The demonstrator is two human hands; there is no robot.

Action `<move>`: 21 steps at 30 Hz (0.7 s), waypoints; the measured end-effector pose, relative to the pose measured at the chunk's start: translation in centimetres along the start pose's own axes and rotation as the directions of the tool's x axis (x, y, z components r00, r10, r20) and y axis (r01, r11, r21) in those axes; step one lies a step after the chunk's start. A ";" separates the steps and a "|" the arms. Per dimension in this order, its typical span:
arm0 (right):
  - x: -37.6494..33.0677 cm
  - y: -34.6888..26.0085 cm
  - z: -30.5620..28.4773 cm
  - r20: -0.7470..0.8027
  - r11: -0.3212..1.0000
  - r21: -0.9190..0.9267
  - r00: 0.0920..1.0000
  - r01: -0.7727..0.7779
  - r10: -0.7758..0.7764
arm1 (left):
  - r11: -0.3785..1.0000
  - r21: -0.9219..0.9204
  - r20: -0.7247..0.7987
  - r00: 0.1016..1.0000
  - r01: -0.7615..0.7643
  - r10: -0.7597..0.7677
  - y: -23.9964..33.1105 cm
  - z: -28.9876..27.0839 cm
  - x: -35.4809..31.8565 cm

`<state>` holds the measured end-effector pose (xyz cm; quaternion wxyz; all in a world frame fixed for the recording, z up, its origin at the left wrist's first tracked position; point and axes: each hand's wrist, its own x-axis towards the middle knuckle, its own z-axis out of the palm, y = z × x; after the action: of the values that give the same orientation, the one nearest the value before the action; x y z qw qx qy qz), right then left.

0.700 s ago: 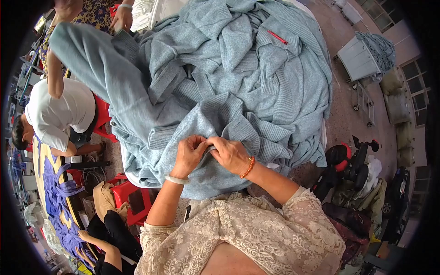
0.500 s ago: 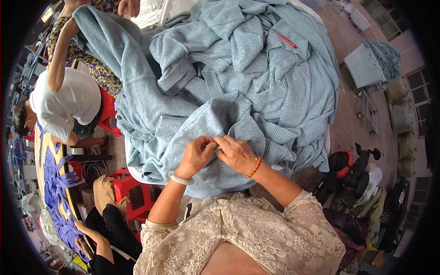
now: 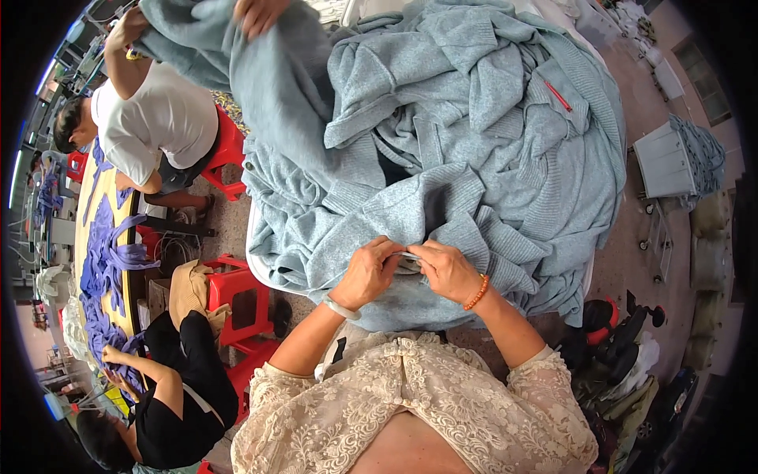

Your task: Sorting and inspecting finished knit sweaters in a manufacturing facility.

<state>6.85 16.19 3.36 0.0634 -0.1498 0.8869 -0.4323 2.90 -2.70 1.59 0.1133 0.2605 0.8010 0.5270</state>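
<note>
A large heap of pale blue-grey knitted garments [image 3: 442, 134] covers the table in front of me. My left hand [image 3: 367, 272] and my right hand [image 3: 450, 268] meet at the near edge of the heap, both pinching a fold of the blue-grey knit [image 3: 410, 257] between fingertips. A pale bangle sits on my left wrist and an orange bead bracelet on my right. One garment in the heap shows a small red strip [image 3: 557, 95] at the upper right.
At the top, another person's hands [image 3: 257, 12] lift a blue-grey garment. A person in a white shirt [image 3: 150, 118] sits at left on a red stool [image 3: 225, 154]; a person in black [image 3: 170, 395] handles purple cloth [image 3: 99, 261]. A red stool [image 3: 237, 296] stands nearby; a grey cart [image 3: 671, 158] at right.
The view has shifted downward so the heap sits higher and closer. My hands stay together on the same fold, fingers working it slightly. The person at top lifted the garment further.
</note>
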 end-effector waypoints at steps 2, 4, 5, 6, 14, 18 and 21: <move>0.1 0.2 0.3 -0.070 0.998 0.007 0.996 0.063 -0.063 | 1.000 -0.006 -0.005 1.000 -0.006 0.006 0.0 -0.1 -0.1; 0.2 0.7 0.6 -0.092 0.990 -0.030 0.985 0.141 -0.143 | 1.000 0.009 -0.009 1.000 -0.017 0.017 -0.4 -0.2 -0.2; 0.2 0.5 0.8 -0.096 0.992 -0.012 0.987 0.128 -0.129 | 1.000 0.020 -0.001 1.000 0.020 -0.020 -0.3 -0.3 -0.3; 0.3 0.4 1.1 -0.065 0.992 -0.010 0.990 0.122 -0.122 | 0.998 0.035 0.005 0.998 0.055 -0.056 -0.2 -0.5 -0.2; -1.8 1.4 -0.8 0.052 0.905 -0.422 0.996 -0.047 0.076 | 0.775 0.584 -0.300 0.952 0.241 -0.070 -3.2 -3.1 -2.1; -2.1 1.2 -0.8 0.024 0.900 -0.430 0.996 -0.070 0.089 | 0.816 0.577 -0.211 0.956 -0.046 0.203 1.2 -1.4 0.4; -1.5 1.0 0.3 -0.032 0.905 -0.425 0.999 -0.004 -0.011 | 0.864 0.422 0.060 0.960 -0.274 0.275 2.6 1.1 2.3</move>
<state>8.14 17.06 2.37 0.0133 -0.1544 0.9605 -0.2313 2.28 0.24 3.71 -0.0232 0.3893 0.8516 0.3503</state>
